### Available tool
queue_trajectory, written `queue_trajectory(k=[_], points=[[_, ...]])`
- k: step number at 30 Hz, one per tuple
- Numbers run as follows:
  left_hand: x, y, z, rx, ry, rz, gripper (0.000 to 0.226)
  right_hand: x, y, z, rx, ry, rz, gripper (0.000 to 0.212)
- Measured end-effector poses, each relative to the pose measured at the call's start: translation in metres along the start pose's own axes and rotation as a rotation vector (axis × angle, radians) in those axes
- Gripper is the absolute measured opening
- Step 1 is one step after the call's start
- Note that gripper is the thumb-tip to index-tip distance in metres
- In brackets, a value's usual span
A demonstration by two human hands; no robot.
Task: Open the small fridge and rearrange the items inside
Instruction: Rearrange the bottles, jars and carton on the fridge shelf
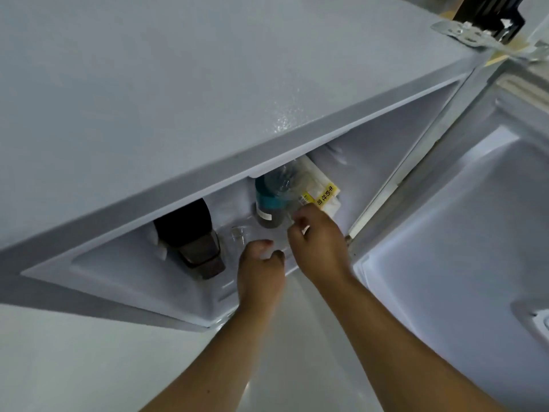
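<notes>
I look down on the small fridge [208, 99], whose door [463, 221] is swung open to the right. On the shelf a dark jar with a black lid [190, 236] stands at the left. A small clear glass [239, 233] sits in the middle, with a teal-labelled bottle of dark liquid [267, 203] behind it. A clear plastic bottle [286, 181] leans against a white packet with a yellow label [323, 194]. My left hand [261, 269] is curled beside the glass, with nothing visible in it. My right hand [319, 242] pinches the clear bottle's lower end.
The fridge top overhangs and hides the back of the shelf. The white inner door liner [445, 278] fills the right side. A metal hinge bracket [469, 35] and a black object [487, 10] sit at the top right. Pale floor [74, 367] lies below.
</notes>
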State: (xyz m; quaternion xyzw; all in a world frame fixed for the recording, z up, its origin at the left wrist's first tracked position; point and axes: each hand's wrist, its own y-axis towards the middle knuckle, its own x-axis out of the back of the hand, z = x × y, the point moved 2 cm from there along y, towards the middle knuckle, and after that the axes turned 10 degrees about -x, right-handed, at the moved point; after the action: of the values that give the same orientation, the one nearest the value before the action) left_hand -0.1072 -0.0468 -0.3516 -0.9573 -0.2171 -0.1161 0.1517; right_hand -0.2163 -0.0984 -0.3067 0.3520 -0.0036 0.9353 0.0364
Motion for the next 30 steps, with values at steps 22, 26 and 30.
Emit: queue_trajectory(k=[22,26,30], points=[[0.034,0.0,0.036,0.113,-0.073,-0.103,0.045,-0.087,-0.006,-0.002,-0.294,-0.096,0.335,0.053],[0.03,0.007,0.018,0.047,-0.105,-0.118,0.033,-0.031,0.003,0.023,0.246,-0.123,-0.146,0.023],[0.018,0.032,-0.026,0.106,-0.391,-0.074,0.022,0.016,0.043,0.046,0.404,-0.264,-0.209,0.064]])
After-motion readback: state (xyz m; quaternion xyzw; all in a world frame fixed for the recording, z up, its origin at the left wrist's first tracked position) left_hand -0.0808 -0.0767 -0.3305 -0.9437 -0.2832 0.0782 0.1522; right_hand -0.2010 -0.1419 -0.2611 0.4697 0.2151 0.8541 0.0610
